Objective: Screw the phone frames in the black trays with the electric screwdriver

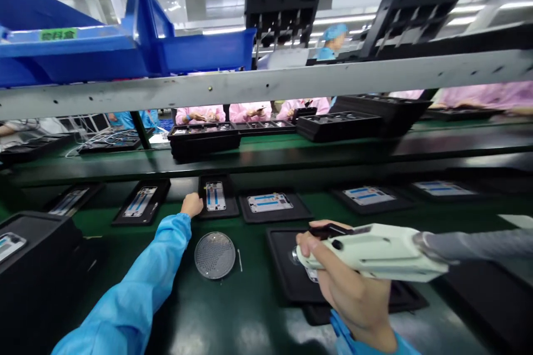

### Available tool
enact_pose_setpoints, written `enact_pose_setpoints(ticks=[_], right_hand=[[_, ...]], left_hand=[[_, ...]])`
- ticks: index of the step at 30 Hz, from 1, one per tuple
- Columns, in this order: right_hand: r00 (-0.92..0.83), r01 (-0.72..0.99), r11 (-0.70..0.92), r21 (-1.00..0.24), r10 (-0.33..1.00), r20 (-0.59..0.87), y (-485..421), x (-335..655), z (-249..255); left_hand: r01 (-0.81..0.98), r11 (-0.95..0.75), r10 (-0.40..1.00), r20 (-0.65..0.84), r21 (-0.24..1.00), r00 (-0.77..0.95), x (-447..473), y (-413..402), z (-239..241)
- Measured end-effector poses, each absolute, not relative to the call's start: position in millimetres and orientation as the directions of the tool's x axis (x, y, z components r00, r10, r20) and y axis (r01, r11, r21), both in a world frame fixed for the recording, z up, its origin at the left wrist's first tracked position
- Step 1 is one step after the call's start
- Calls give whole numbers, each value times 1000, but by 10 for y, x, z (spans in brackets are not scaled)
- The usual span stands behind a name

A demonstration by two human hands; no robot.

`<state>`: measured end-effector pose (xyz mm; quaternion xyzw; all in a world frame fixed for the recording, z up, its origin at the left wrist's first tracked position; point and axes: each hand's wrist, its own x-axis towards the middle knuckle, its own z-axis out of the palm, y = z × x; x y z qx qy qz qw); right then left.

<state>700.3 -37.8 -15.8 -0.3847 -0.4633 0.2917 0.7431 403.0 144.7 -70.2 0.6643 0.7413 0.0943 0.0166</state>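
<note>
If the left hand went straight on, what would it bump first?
Probably the black rectangular plastic-looking tray holding a silver, blue-striped panel; the left hand seems right at its edge, though depth is unclear.

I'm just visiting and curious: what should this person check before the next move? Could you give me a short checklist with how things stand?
1. Right hand has hold of the pale green handheld tool with a grey hose: ok.
2. Tool's tip seated on the work in the black rectangular tray below it: cannot tell, the hand and tool cover most of it.
3. Left hand beside the farther black tray with a pale flat panel: ok; firm grip, cannot tell.
4. Round greyish dish lying flat between the arms: ok.
5. Thin white stick apart from the dish: ok.
</note>
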Motion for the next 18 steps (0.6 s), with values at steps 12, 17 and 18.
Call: enact_pose_setpoints(ticks=[12,17,18], right_hand=[[380,-83,434,-897,846,374,-305,6976,-203],[373,-94,460,-883,838,398,-331,7019,-175],[376,-90,467,-880,834,405,-341,7040,-163]], left_hand=[[887,-459,887,-18,54,461,5265,1223,-1048],[861,-508,861,22,16,508,5389,1208,-935],[861,-509,860,49,11,508,5367,1182,-887]])
